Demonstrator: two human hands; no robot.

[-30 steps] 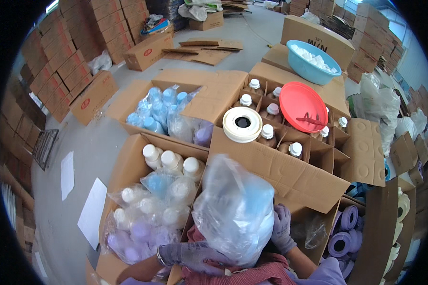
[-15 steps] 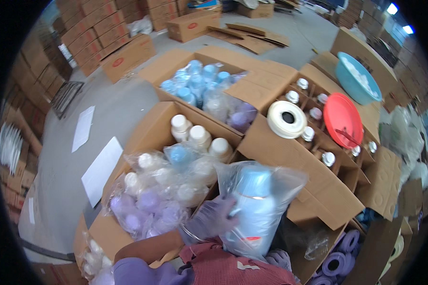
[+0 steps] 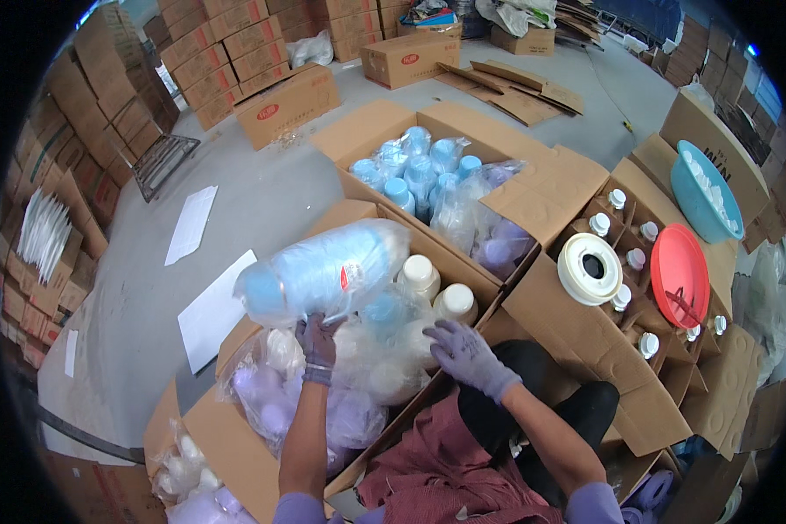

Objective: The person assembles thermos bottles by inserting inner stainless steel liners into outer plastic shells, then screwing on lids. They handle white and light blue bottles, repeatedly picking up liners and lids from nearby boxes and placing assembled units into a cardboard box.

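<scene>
A large light-blue flask (image 3: 323, 272) in a clear plastic bag lies nearly level above an open carton (image 3: 203, 417), its cap end to the left. My gloved left hand (image 3: 318, 346) is beneath it, with fingers closed on the bag's underside. Several white bottles (image 3: 419, 278) stand at the carton's far right corner. Bagged purple bottles (image 3: 275, 406) fill its near side, and whitish bagged ones lie between. My gloved right hand (image 3: 473, 358) hovers by the carton's right edge, fingers spread and holding nothing.
Behind stands a carton of bagged blue bottles (image 3: 419, 179). To the right, a divided carton (image 3: 598, 371) holds white-capped bottles, with a white ring (image 3: 575, 281) and a red basin (image 3: 677, 262) on top. A teal basin (image 3: 686, 196) sits beyond. White sheets (image 3: 210, 323) lie on the floor.
The bagged flask has gone from upright near my lap to nearly level over the left carton. My right hand has come into clear view, empty. The view has shifted too.
</scene>
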